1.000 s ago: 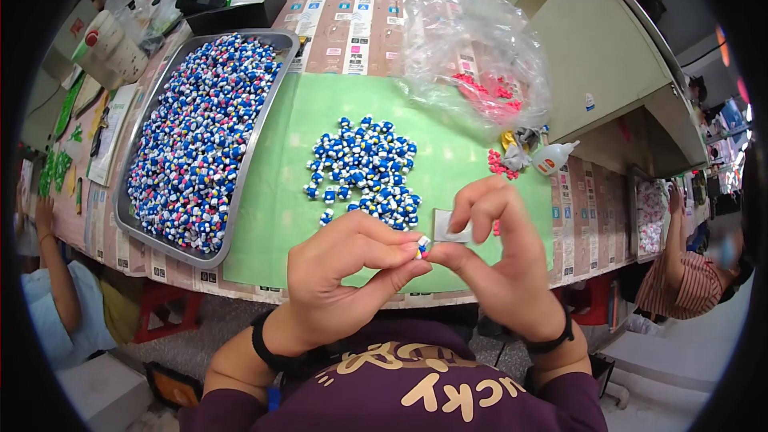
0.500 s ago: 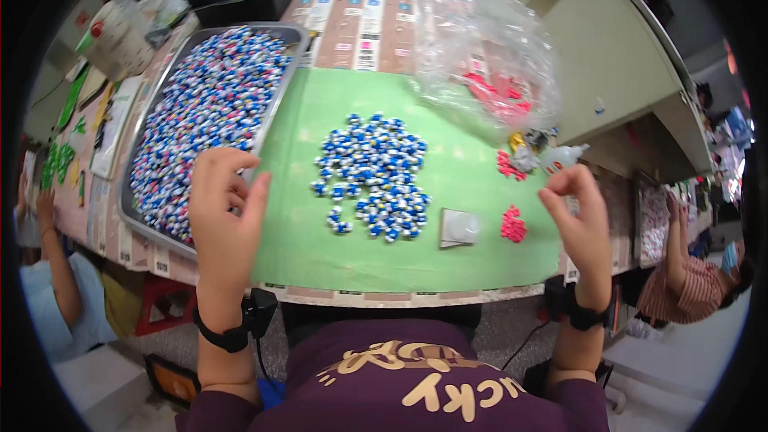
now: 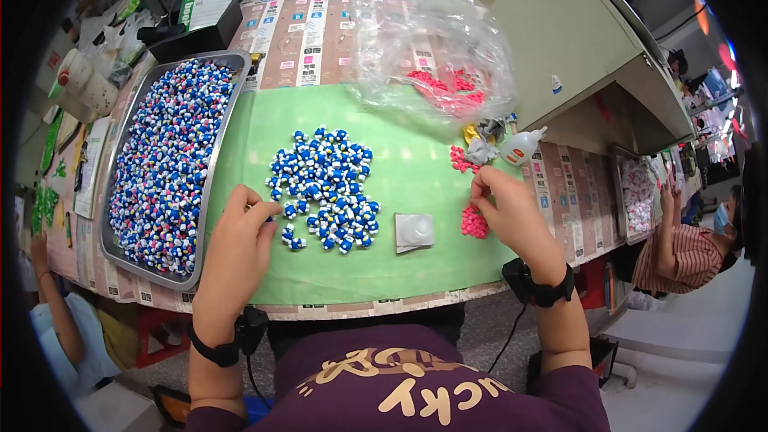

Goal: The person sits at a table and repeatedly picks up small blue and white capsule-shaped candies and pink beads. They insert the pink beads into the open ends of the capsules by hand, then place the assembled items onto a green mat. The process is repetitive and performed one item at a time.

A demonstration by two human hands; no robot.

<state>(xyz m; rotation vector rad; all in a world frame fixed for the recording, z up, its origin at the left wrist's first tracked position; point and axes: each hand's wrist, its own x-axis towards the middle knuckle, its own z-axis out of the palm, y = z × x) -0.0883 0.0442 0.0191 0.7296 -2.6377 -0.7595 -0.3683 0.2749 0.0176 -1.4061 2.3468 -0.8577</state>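
Observation:
My left hand (image 3: 242,242) is at the left edge of a loose pile of small blue-and-white figures (image 3: 320,176), on a green mat (image 3: 384,280). Its thumb and forefinger are pinched together; a bluish spot shows at the tips, too small to make out. My right hand (image 3: 516,206) reaches over the right side of the mat, fingertips drawn together just above a small heap of pink pieces (image 3: 474,224). Whatever is between them is hidden. Between the hands lies a small pale square (image 3: 414,230) with a round, clear-looking top.
On the left stands a metal tray (image 3: 210,192) full of similar figures. Behind the mat are a clear plastic bag (image 3: 384,56) with pink pieces, more pink pieces (image 3: 462,160) and a small squeeze bottle (image 3: 522,146). A cabinet (image 3: 576,40) borders the right; people sit at both sides.
The view has shifted. My left hand has come from beside the tray to the edge of the blue-and-white pile. My right hand has moved left to the pink heap, its fingers drawing closer.

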